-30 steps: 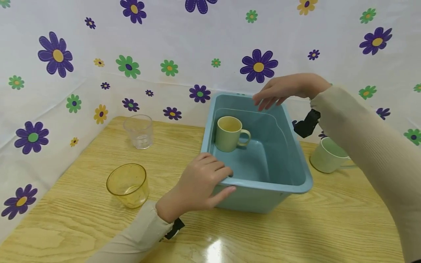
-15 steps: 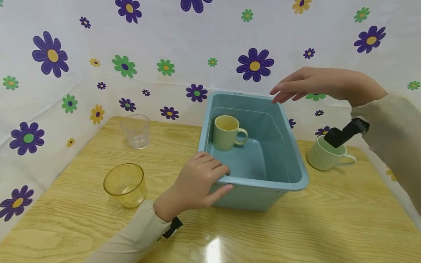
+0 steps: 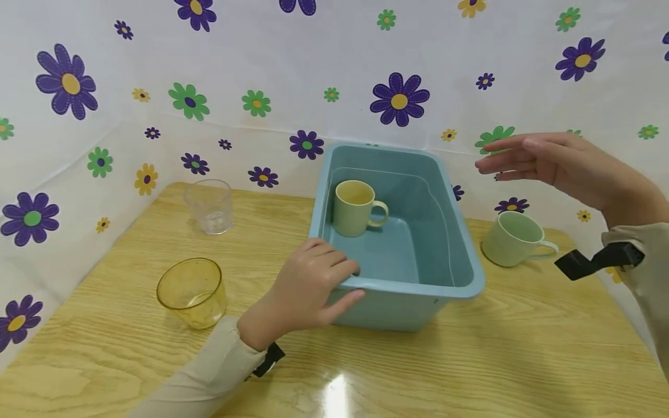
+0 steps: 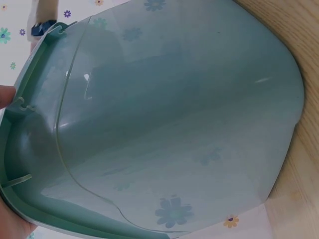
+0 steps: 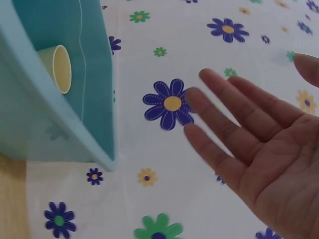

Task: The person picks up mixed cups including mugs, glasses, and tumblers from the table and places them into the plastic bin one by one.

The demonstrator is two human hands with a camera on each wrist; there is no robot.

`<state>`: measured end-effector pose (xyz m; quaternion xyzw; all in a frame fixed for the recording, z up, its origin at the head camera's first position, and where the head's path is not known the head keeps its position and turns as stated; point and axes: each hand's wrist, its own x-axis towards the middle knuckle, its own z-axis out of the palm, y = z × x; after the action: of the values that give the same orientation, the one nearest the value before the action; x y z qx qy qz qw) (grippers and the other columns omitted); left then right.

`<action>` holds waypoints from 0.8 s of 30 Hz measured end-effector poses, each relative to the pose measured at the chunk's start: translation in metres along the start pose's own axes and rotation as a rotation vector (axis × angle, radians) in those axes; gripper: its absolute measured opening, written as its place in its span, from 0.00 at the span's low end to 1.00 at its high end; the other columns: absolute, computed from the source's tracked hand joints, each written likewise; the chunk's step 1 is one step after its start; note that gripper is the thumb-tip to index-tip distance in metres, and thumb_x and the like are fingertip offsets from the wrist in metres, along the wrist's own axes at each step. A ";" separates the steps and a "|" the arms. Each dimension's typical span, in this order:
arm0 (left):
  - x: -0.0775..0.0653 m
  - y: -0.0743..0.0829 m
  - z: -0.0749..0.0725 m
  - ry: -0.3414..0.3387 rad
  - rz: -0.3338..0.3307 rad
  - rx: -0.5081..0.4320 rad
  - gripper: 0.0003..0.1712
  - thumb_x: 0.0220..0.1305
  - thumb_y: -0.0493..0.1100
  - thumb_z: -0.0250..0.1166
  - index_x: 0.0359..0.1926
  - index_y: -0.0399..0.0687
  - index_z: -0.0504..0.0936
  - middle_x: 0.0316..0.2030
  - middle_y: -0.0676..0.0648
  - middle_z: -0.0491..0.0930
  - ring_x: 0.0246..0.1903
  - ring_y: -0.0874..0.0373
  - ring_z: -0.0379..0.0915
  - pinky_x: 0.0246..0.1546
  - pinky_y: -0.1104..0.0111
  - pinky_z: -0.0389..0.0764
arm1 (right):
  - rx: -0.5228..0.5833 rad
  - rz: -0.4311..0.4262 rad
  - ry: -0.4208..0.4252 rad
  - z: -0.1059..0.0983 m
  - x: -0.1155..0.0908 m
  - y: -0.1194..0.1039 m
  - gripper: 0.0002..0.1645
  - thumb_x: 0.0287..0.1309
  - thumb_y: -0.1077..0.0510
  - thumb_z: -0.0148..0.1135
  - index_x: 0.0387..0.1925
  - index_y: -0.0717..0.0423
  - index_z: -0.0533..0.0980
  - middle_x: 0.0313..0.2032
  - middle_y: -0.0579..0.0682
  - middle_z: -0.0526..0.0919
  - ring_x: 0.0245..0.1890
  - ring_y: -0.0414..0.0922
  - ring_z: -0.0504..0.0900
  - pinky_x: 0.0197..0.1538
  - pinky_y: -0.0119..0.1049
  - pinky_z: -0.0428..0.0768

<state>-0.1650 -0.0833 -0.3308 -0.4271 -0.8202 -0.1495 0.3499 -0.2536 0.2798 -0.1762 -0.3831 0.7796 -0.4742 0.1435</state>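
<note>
A blue plastic tub [image 3: 397, 305] stands on the wooden table. My left hand [image 3: 308, 284] grips its near left rim, fingers over the edge and thumb along the outside; the left wrist view shows the tub's outer wall [image 4: 174, 109] close up. Inside the tub, at its left, a pale green mug [image 3: 351, 215] sits upright, handle to the right. My right hand [image 3: 564, 165] is raised in the air right of the tub, fingers extended and holding nothing; its palm also shows in the right wrist view. Below it on the table is another green mug [image 3: 509, 241], nearest to that hand.
Left of the tub stand an amber glass [image 3: 195, 296] and, farther back, a clear glass [image 3: 211, 212]. A white cloth with printed flowers [image 3: 235, 58] hangs behind the table [image 3: 418, 377] and along its left side.
From above the tub's far end, my right hand has moved right to a spot above the outside mug. My left hand keeps its grip on the rim, and both mugs stay put.
</note>
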 end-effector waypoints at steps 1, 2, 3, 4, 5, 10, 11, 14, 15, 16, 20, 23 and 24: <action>0.000 0.000 0.000 0.001 0.001 0.000 0.33 0.70 0.63 0.36 0.29 0.51 0.81 0.24 0.54 0.81 0.28 0.59 0.77 0.42 0.63 0.75 | 0.091 -0.031 -0.013 0.000 -0.004 0.005 0.26 0.73 0.63 0.25 0.63 0.68 0.63 0.57 0.52 0.78 0.58 0.42 0.77 0.57 0.28 0.75; 0.000 0.000 0.000 0.002 0.000 0.000 0.33 0.70 0.63 0.36 0.29 0.51 0.81 0.24 0.54 0.81 0.28 0.59 0.77 0.42 0.63 0.75 | 0.170 -0.057 -0.013 0.000 -0.008 0.011 0.26 0.73 0.64 0.23 0.63 0.70 0.62 0.57 0.53 0.78 0.58 0.44 0.77 0.57 0.30 0.75; 0.000 0.000 0.000 0.003 0.000 -0.002 0.32 0.70 0.63 0.36 0.29 0.51 0.81 0.24 0.54 0.81 0.28 0.59 0.77 0.42 0.62 0.75 | 0.220 -0.079 0.001 0.000 -0.012 0.016 0.27 0.73 0.64 0.22 0.63 0.71 0.62 0.57 0.55 0.78 0.58 0.45 0.77 0.57 0.32 0.75; 0.000 0.000 0.000 0.003 0.000 -0.004 0.32 0.70 0.63 0.36 0.29 0.51 0.81 0.24 0.54 0.81 0.29 0.59 0.77 0.42 0.62 0.75 | 0.259 -0.094 0.020 0.001 -0.016 0.021 0.28 0.73 0.64 0.21 0.63 0.72 0.61 0.56 0.56 0.78 0.58 0.46 0.76 0.58 0.33 0.75; 0.000 0.000 0.000 0.004 0.000 -0.006 0.32 0.70 0.63 0.36 0.29 0.51 0.81 0.24 0.54 0.81 0.29 0.59 0.77 0.42 0.62 0.75 | 0.284 -0.100 0.044 0.001 -0.020 0.025 0.28 0.73 0.64 0.20 0.63 0.72 0.61 0.56 0.56 0.78 0.58 0.47 0.77 0.58 0.34 0.75; 0.001 -0.001 -0.001 0.005 -0.002 -0.004 0.32 0.70 0.63 0.37 0.30 0.50 0.81 0.25 0.54 0.81 0.29 0.58 0.78 0.42 0.62 0.75 | 0.418 -0.139 0.143 0.001 -0.041 0.053 0.29 0.72 0.64 0.18 0.63 0.71 0.61 0.55 0.56 0.79 0.58 0.48 0.77 0.58 0.35 0.75; 0.001 -0.001 -0.001 0.005 -0.003 -0.003 0.32 0.70 0.63 0.38 0.30 0.50 0.81 0.25 0.54 0.81 0.29 0.58 0.78 0.42 0.62 0.75 | 0.444 -0.139 0.157 0.000 -0.045 0.058 0.30 0.72 0.63 0.17 0.63 0.70 0.62 0.55 0.55 0.79 0.58 0.47 0.77 0.58 0.34 0.75; 0.001 -0.001 -0.001 0.005 -0.006 0.002 0.32 0.70 0.63 0.37 0.30 0.50 0.81 0.25 0.54 0.81 0.29 0.58 0.77 0.42 0.62 0.75 | 0.584 -0.146 0.184 -0.002 -0.058 0.076 0.31 0.72 0.63 0.16 0.63 0.69 0.62 0.56 0.57 0.78 0.58 0.49 0.77 0.59 0.36 0.75; 0.001 -0.001 -0.001 0.004 -0.008 0.003 0.32 0.70 0.63 0.37 0.30 0.50 0.81 0.25 0.54 0.81 0.29 0.58 0.77 0.42 0.62 0.75 | 0.633 -0.143 0.192 -0.003 -0.062 0.081 0.32 0.72 0.62 0.15 0.63 0.68 0.63 0.56 0.58 0.78 0.58 0.50 0.77 0.59 0.36 0.75; 0.001 -0.001 -0.001 0.004 -0.008 0.004 0.32 0.70 0.63 0.36 0.30 0.50 0.81 0.25 0.54 0.81 0.29 0.58 0.77 0.41 0.62 0.75 | 0.676 -0.139 0.205 -0.004 -0.066 0.086 0.32 0.72 0.62 0.15 0.63 0.68 0.63 0.56 0.58 0.78 0.58 0.50 0.77 0.58 0.36 0.75; 0.001 0.000 0.000 0.002 -0.012 0.003 0.34 0.70 0.63 0.35 0.29 0.51 0.81 0.25 0.54 0.81 0.29 0.58 0.77 0.41 0.62 0.75 | 0.839 -0.131 0.277 -0.005 -0.083 0.104 0.32 0.72 0.61 0.16 0.61 0.68 0.66 0.56 0.61 0.77 0.57 0.53 0.78 0.58 0.38 0.76; 0.002 0.000 0.000 0.001 -0.011 -0.002 0.32 0.70 0.63 0.37 0.30 0.50 0.81 0.25 0.53 0.82 0.29 0.57 0.77 0.41 0.62 0.75 | 0.915 -0.165 0.308 -0.003 -0.094 0.114 0.32 0.73 0.60 0.16 0.61 0.69 0.65 0.56 0.63 0.76 0.57 0.56 0.77 0.59 0.40 0.75; 0.002 0.000 0.000 0.000 -0.010 -0.002 0.31 0.70 0.63 0.38 0.30 0.50 0.81 0.25 0.53 0.82 0.29 0.57 0.77 0.41 0.62 0.75 | 0.927 -0.178 0.316 -0.003 -0.097 0.117 0.32 0.72 0.61 0.16 0.61 0.69 0.65 0.56 0.63 0.76 0.57 0.56 0.77 0.59 0.40 0.75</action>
<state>-0.1655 -0.0819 -0.3294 -0.4234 -0.8221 -0.1523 0.3488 -0.2442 0.3827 -0.2876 -0.2676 0.4632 -0.8336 0.1376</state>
